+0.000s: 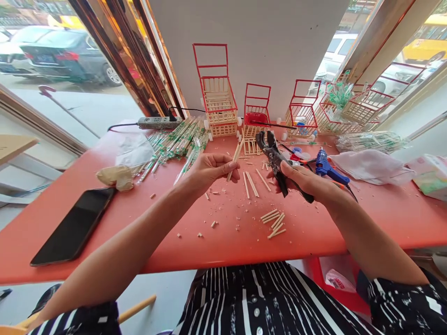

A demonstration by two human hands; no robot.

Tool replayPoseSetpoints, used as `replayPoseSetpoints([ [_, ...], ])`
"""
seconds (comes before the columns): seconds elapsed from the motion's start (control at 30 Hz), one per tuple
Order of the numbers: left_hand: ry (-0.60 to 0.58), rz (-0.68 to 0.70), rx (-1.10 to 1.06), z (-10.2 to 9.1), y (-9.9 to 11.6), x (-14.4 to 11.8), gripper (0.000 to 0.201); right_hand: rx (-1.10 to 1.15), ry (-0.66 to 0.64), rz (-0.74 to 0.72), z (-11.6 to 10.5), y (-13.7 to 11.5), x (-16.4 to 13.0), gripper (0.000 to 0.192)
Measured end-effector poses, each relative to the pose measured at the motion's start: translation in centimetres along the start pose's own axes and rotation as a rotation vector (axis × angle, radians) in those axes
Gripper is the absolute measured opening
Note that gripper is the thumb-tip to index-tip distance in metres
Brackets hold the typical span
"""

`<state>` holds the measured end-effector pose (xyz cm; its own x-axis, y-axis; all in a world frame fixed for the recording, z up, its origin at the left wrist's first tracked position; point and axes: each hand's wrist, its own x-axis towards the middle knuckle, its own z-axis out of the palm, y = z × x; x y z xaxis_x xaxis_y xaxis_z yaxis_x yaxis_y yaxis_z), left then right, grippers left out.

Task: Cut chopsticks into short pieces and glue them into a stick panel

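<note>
Over the middle of the table, my left hand (215, 168) pinches thin wooden sticks (238, 151) between thumb and fingers, tilted upward. My right hand (302, 179) is wrapped round a black hand cutter (275, 156); its jaws point up and away, apart from the sticks. Between and below the hands lie a few longer stick pieces (252, 184). Nearer the front edge is a small pile of short cut pieces (274, 222). Tiny offcuts (213, 224) are scattered around.
Small stick-built carts with red frames (219, 100) stand along the wall. Wrapped stick bundles (178, 142) and a power strip (159, 122) lie at back left, a phone (75, 225) at front left. A blue glue gun (328, 167) and white cloth (372, 165) are at right.
</note>
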<state>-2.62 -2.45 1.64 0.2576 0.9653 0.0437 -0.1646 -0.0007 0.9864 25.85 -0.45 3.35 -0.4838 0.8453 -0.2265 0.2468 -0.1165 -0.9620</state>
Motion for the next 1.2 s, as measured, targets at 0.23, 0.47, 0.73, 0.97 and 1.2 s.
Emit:
replayPoseSetpoints([
  [0.23, -0.085, 0.007, 0.04, 0.2, -1.2, -0.3, 0.042, -0.345, -0.062, -0.03, 0.5, -1.4, 0.2, 0.076],
  [0.47, -0.081, -0.073, 0.083, 0.1, -1.7, -0.4, 0.046, -0.666, -0.176, -0.078, 0.3, -1.6, 1.0, 0.085],
  [0.73, -0.108, -0.107, 0.07, 0.2, -2.0, -0.6, 0.039, -0.633, -0.112, -0.061, 0.4, -0.5, 1.1, 0.079],
  [0.97, -0.114, -0.148, 0.095, 0.1, -2.4, -0.5, 0.035, -0.769, -0.074, -0.132, 0.7, -0.7, 0.8, 0.077],
  [1.2, -0.145, -0.172, -0.014, 0.2, -2.5, -0.5, 0.039, -0.789, -0.074, -0.143, 0.9, -0.9, 0.7, 0.076],
])
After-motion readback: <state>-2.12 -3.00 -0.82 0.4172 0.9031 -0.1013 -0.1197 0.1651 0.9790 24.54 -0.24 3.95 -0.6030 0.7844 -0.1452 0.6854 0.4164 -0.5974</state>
